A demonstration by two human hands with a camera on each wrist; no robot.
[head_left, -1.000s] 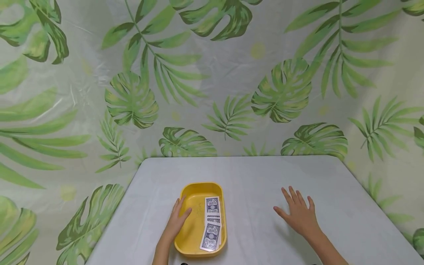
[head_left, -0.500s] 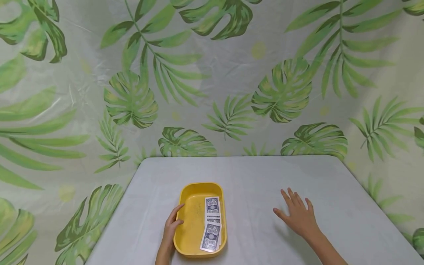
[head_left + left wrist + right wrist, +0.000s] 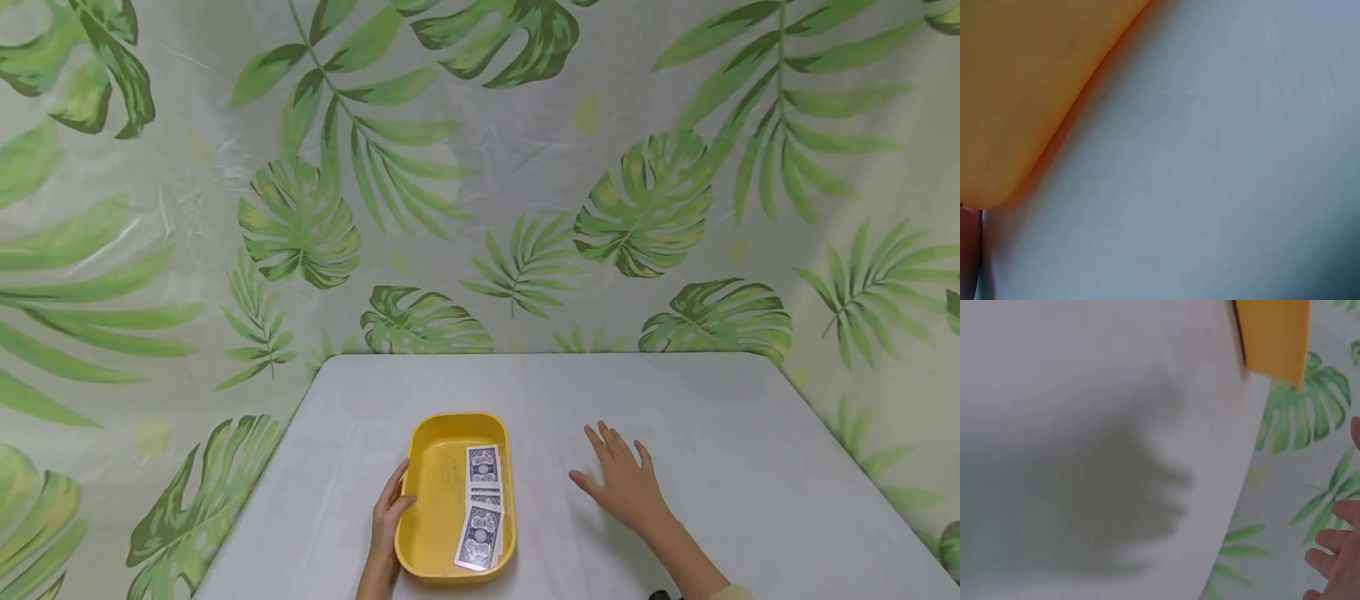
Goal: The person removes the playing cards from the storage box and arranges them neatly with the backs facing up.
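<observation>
Yellow tray [image 3: 431, 533] on table [image 3: 675, 392]: likely light, stiff; grip opposite rims. Left hand [image 3: 386, 521] holds tray's left rim; right hand [image 3: 627, 487] spread, empty, right of tray. Cards [image 3: 479, 535] inside tray, along right wall, probably slippery.

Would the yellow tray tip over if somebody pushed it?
Probably not: the tray has a broad bottom and sits flat. It'd likely slide on the smooth-looking table instead. The thin cards along one side might shift inside.
</observation>
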